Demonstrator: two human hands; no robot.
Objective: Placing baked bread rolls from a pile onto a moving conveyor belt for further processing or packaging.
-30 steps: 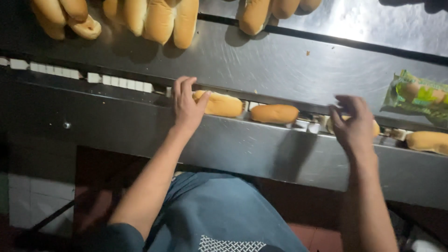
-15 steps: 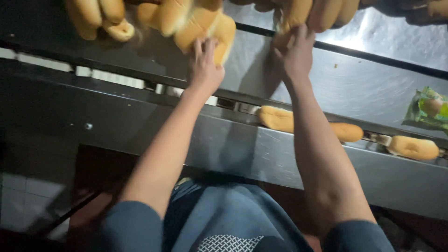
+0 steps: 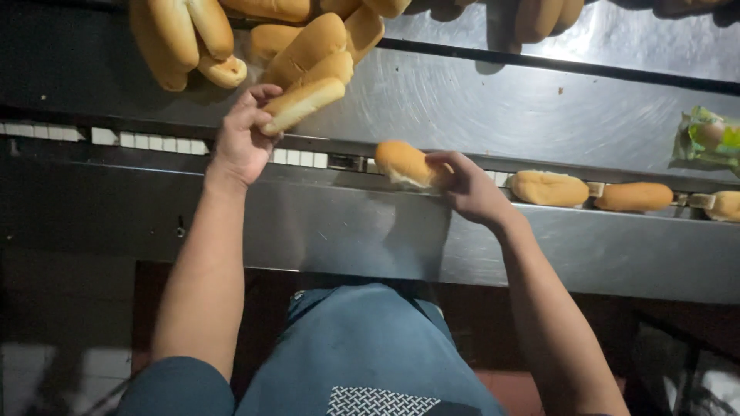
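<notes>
The person's left hand [image 3: 243,139] is closed around the near end of a long pale golden bread roll [image 3: 302,104], fingers curled over it and thumb underneath. That roll sticks out to the far right, its other end touching the heap of similar golden rolls [image 3: 231,38] piled on the far side of the steel table [image 3: 493,100].

The right hand [image 3: 466,185] grips a second, rounder golden-brown bread roll [image 3: 405,163], with fingers wrapped over its right end. This roll sits just above the narrow conveyor channel [image 3: 154,142] that runs left to right along the near edge of the table, lined with small white plastic links.

Further right in the same channel lie two more oblong golden rolls [image 3: 549,187], one after the other with a small gap between them, and the tip of another shows at the right border. On the table at the far right rests a green-printed plastic packet [image 3: 705,139] with a roll inside.

Below the channel a dull steel front panel [image 3: 347,231] runs across, and the person's blue-grey apron [image 3: 362,347] shows near the bottom.
</notes>
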